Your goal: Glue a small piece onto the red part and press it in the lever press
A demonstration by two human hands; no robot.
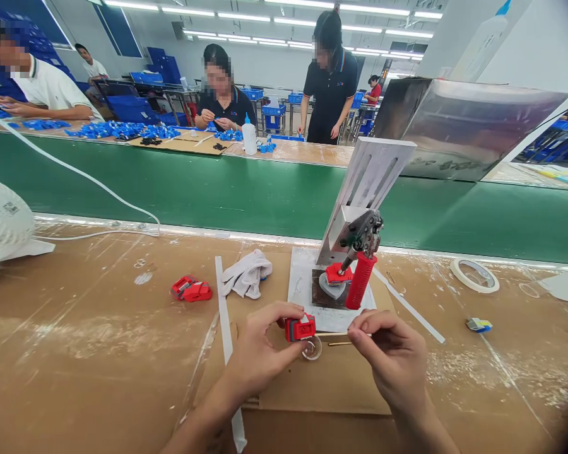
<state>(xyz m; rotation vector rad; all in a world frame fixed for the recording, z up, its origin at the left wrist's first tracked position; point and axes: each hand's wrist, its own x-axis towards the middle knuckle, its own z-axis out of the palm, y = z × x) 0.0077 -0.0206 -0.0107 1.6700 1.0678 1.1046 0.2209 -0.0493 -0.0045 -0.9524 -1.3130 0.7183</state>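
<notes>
Red block (301, 328) sits pinched between tips of left grip (262, 347), right grip (396, 353) holding a stick (332, 334)

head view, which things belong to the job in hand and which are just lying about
Likely in the job:
red-and-grey plastic part, in the left hand
thin pale stick, in the right hand
small clear round dish, near the part
red-handled metal clamp

Probably just lying about:
white fabric glove
cream roll of tape
</notes>
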